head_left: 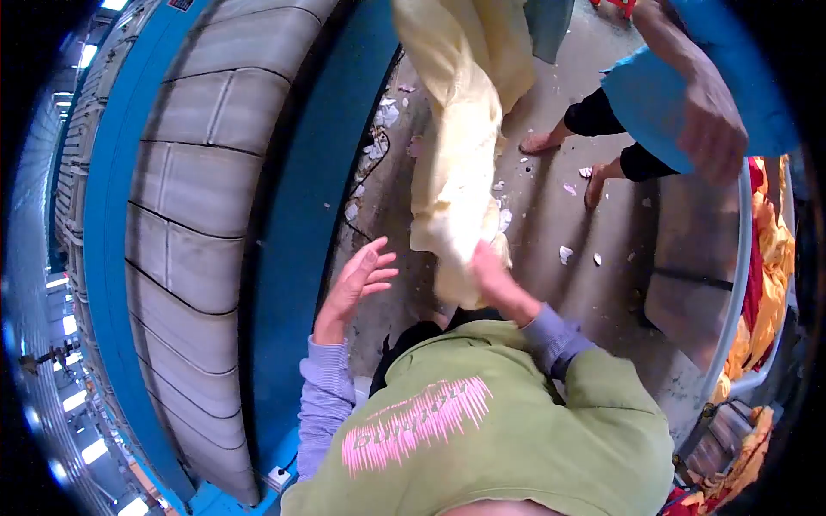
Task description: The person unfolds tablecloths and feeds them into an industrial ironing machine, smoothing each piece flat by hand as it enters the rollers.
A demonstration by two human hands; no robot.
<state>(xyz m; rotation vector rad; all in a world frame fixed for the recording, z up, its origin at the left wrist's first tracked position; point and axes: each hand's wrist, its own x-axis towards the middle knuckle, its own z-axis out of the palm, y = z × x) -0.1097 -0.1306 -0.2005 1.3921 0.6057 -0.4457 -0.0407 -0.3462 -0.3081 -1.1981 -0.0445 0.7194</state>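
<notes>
A long pale yellow cloth (460, 155) hangs from the top of the view down to my waist, bunched and twisted along its length. At its lower end, my right hand (495, 273) is closed on the edge of the cloth; its fingertips are blurred and partly lost against the bright fabric. My left hand (360, 277) is raised to the left of the cloth, apart from it, with the fingers spread and nothing in them. Where the cloth's upper end is held or rests lies outside the view.
To the left stands a large machine with a blue frame (297, 198) and grey segmented belt (202, 181). Another person in blue (654, 95) stands at upper right. A bin (742, 267) with orange cloth (766, 275) is at right. White scraps (565, 254) litter the floor.
</notes>
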